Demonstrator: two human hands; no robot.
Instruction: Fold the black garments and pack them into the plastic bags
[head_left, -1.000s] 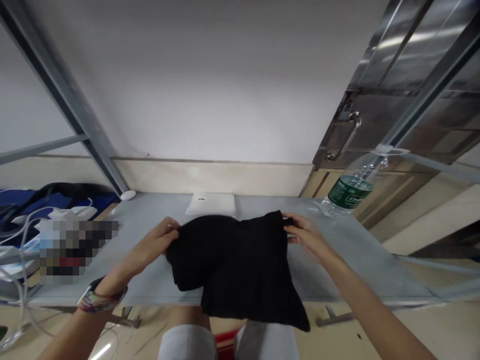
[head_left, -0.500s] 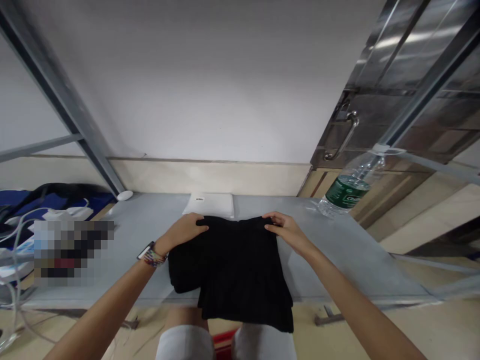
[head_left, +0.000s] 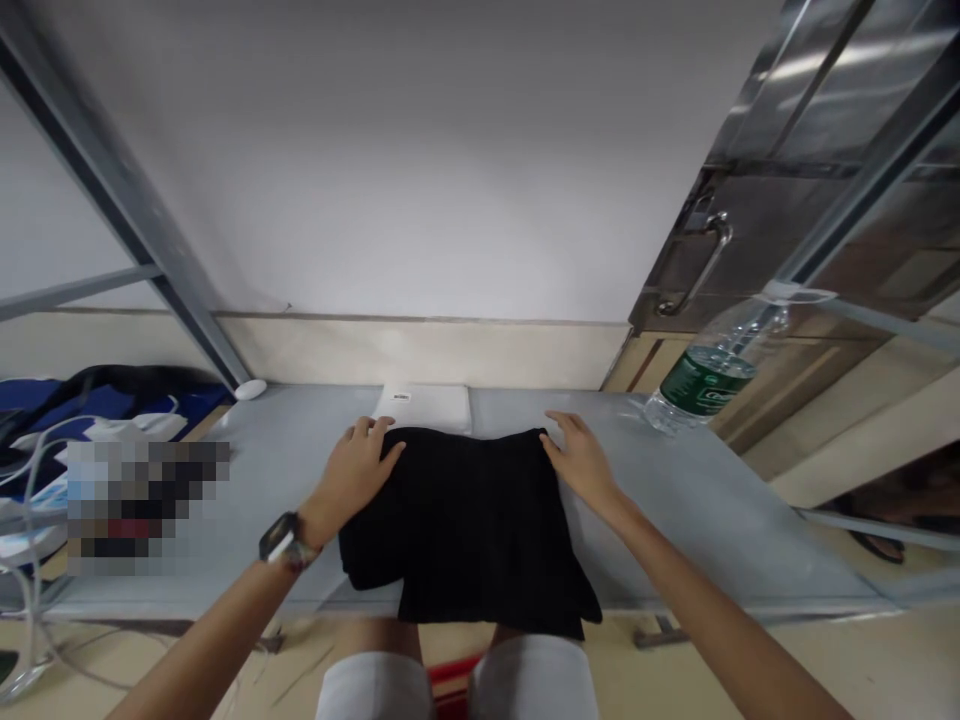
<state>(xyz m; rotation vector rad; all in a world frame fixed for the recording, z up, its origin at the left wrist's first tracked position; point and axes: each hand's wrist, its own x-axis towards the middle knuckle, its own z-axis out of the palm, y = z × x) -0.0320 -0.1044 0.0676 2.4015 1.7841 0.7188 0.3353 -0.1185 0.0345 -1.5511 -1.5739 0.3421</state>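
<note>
What looks like a pair of black shorts (head_left: 472, 530) lies spread on the grey board, its lower edge hanging over the front rim above the wearer's knees. My left hand (head_left: 358, 465) is at the top left corner of the cloth, fingers apart, with the thumb resting on or just by the edge. At the top right corner, my right hand (head_left: 583, 465) is open with fingers stretched, its thumb beside the cloth. Behind the shorts lies a flat white packet (head_left: 431, 403) with a small label, partly covered by the cloth.
The grey board (head_left: 697, 540) sits inside a metal frame (head_left: 184, 320). A green-labelled plastic bottle (head_left: 705, 380) hangs from the frame at right. At left are white cables (head_left: 34, 490) and blue fabric (head_left: 112, 410). A white wall (head_left: 450, 200) stands behind.
Both hands have loosened from the top corners of the shorts, and their fingers have spread. The cloth lies flatter, and its lower right corner has shifted slightly outward.
</note>
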